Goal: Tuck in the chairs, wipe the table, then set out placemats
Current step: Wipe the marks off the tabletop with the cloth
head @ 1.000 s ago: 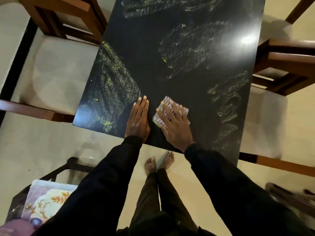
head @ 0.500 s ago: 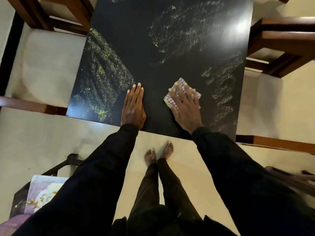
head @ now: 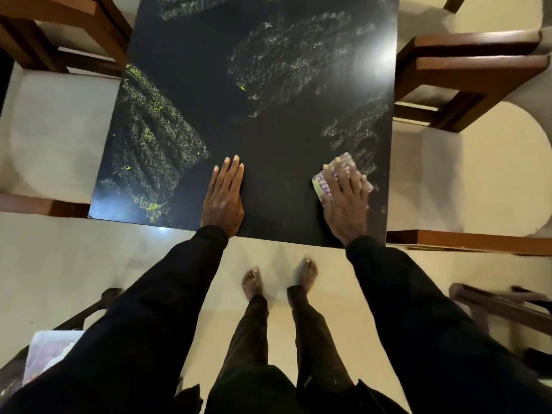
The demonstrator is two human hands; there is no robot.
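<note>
A glossy black table (head: 268, 130) fills the upper middle, streaked with pale, yellowish wipe marks. My right hand (head: 346, 201) lies flat with straight fingers on a small folded checked cloth (head: 324, 182), pressing it to the table near the front right corner. My left hand (head: 224, 198) rests flat on the table near the front edge, holding nothing. Wooden chairs with pale seats stand tucked at the left (head: 47, 130) and the right (head: 466, 79) of the table.
A dark stand at the bottom left carries a stack of patterned placemats (head: 50, 351). Another dark wooden piece (head: 501, 306) lies low on the right. My bare feet (head: 277, 279) stand on the pale floor just before the table's front edge.
My right hand has slid the cloth rightwards along the table, from beside the left hand toward the front right corner. The left hand has stayed flat in place.
</note>
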